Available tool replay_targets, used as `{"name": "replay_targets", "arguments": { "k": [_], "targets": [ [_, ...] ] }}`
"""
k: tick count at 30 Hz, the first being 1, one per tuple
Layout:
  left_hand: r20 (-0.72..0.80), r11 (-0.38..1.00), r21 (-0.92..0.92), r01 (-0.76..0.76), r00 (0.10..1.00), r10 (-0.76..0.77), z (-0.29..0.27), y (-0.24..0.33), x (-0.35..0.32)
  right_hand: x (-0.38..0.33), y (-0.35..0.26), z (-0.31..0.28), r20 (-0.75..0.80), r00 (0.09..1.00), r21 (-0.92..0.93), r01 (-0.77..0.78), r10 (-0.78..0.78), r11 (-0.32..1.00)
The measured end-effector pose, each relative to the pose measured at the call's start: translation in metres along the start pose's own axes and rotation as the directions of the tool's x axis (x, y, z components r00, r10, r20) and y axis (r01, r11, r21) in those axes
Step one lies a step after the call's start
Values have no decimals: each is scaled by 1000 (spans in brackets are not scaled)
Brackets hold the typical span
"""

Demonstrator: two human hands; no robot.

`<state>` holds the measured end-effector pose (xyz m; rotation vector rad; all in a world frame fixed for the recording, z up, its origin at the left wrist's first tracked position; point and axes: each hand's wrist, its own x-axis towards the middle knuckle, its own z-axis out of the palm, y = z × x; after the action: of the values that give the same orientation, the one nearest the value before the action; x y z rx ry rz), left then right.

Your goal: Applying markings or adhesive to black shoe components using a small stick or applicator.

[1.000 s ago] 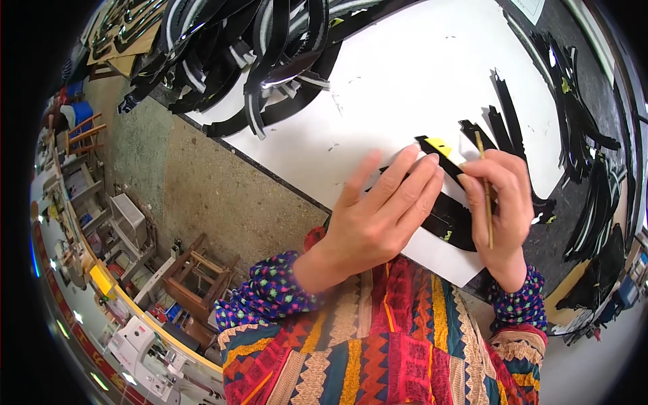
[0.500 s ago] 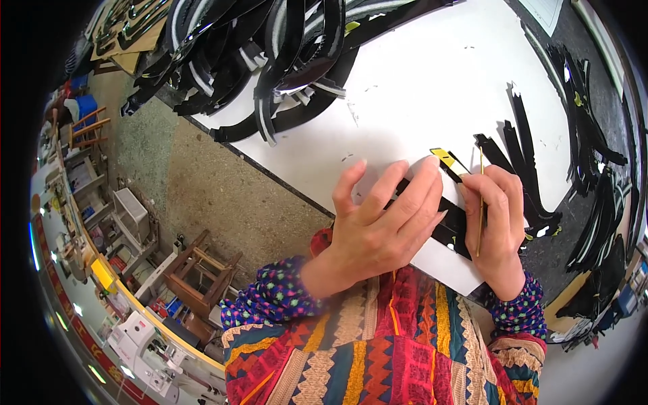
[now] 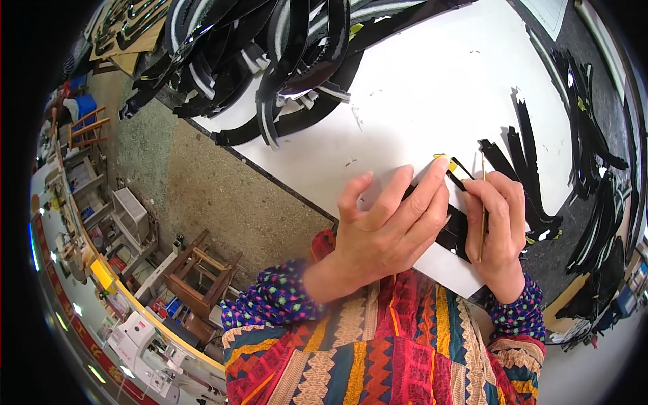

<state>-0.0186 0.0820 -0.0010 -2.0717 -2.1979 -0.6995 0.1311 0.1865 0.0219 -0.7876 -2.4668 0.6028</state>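
Note:
My left hand [image 3: 388, 233] lies over a black fabric strip [image 3: 453, 229] with its fingers spread. The index fingertip rests on a small yellow-and-black piece [image 3: 452, 164] at the strip's far end. My right hand [image 3: 498, 226] is closed round a thin gold-coloured stick [image 3: 482, 219], held upright between the fingers. Its thumb and fingertips sit at the edge of the yellow-and-black piece. Much of the strip is hidden under both hands.
Several black strips [image 3: 516, 162] lie to the right. A tangled heap of black strips with grey bands [image 3: 283, 61] covers the far left of the white tabletop [image 3: 418, 94]. More strips [image 3: 580, 115] line the right edge. A wooden stool [image 3: 199, 277] stands on the floor.
My left hand has shifted slightly right, and its index fingertip now covers part of the yellow piece. My right hand keeps the stick in nearly the same place.

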Motion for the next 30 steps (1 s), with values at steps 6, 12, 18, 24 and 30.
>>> {"name": "replay_targets", "arguments": {
  "k": [6, 12, 18, 24, 30],
  "targets": [
    [6, 1000, -5, 7, 1000, -7, -3, 2, 1, -1, -1, -2, -5, 1000, -38, 13, -13, 999],
    [52, 1000, 8, 9, 999, -9, -5, 2, 1, -3, -4, -1, 9, 1000, -56, -24, 25, 998],
    [93, 999, 34, -2, 996, -2, -6, 2, -1, -2, -4, -1, 11, 1000, -68, -19, 19, 997],
    [97, 999, 42, 2, 995, -6, -8, 2, 2, -2, -4, -1, 21, 1000, -67, -19, 21, 998],
    [90, 999, 38, 2, 996, -5, -6, 2, -1, -3, -3, -2, 30, 999, -71, -16, 18, 997]
  ]
}}
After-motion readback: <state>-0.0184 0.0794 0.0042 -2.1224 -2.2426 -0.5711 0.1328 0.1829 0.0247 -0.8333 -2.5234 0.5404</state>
